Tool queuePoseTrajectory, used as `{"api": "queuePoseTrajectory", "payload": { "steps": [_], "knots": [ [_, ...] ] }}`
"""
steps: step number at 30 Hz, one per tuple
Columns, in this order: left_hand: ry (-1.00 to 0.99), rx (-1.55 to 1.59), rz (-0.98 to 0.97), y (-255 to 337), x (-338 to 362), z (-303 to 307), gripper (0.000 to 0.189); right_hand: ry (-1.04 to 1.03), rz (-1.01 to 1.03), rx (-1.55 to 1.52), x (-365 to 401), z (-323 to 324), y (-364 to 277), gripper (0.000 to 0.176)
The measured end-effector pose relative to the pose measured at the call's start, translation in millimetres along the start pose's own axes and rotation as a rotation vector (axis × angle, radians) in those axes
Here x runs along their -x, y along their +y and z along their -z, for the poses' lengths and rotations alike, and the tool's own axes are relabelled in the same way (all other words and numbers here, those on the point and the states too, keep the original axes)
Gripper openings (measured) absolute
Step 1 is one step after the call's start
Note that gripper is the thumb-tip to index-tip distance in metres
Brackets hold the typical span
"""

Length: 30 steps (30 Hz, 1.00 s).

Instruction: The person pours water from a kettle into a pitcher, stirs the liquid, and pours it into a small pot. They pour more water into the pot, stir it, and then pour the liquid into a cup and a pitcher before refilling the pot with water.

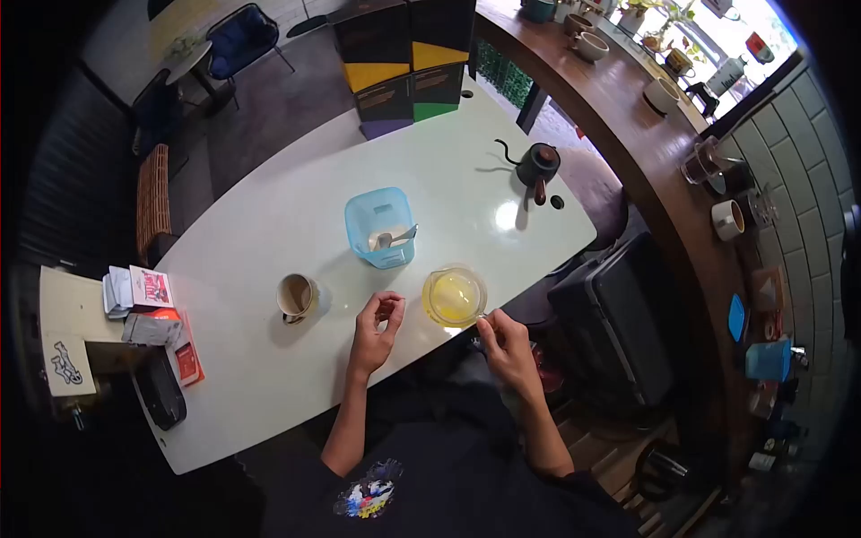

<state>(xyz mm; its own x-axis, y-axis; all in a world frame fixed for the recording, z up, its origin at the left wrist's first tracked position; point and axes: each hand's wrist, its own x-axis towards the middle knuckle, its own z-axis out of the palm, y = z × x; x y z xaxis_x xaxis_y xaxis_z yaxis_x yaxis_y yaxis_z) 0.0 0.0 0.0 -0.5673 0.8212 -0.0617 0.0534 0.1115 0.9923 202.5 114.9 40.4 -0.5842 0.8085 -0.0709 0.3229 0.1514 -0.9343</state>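
Observation:
My right hand (508,347) is closed on the handle of a glass cup (455,296) that holds pale yellow liquid, near the table's front edge. To its left, my left hand (379,327) hovers over the white table with its fingers curled toward the thumb; whether anything small is between them cannot be made out. Beyond the hands stands a light blue plastic container (379,224), with a metal spoon (396,238) and some pale contents inside. A mug (297,297) with a brown inside is on the table left of my left hand.
A black gooseneck kettle (539,165) stands at the table's right. Dark boxes (386,100) line the far edge. Papers (151,287) and a black case (160,388) lie at the left end. Cups stand along the wooden counter (628,134) on the right.

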Motion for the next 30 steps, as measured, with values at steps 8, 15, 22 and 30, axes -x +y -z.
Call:
{"api": "queuePoseTrajectory", "payload": {
  "steps": [8,15,22,30],
  "knots": [
    [0.188,0.041,0.007,2.2,13.3,-16.8,0.017,-0.197,0.15,0.079,-20.8,27.6,-11.3,0.026],
    [0.387,0.039,0.044,1.7,34.8,-40.7,0.017,-0.441,0.198,0.085,-49.0,39.9,-19.1,0.026],
    [0.614,0.002,0.064,-1.8,72.5,-58.8,0.018,-0.616,0.28,0.031,-66.9,29.2,-2.3,0.025],
    [0.735,-0.027,0.099,-7.0,106.4,-72.0,0.018,-0.754,0.26,0.073,-73.3,1.5,20.7,0.031]
  ]
}}
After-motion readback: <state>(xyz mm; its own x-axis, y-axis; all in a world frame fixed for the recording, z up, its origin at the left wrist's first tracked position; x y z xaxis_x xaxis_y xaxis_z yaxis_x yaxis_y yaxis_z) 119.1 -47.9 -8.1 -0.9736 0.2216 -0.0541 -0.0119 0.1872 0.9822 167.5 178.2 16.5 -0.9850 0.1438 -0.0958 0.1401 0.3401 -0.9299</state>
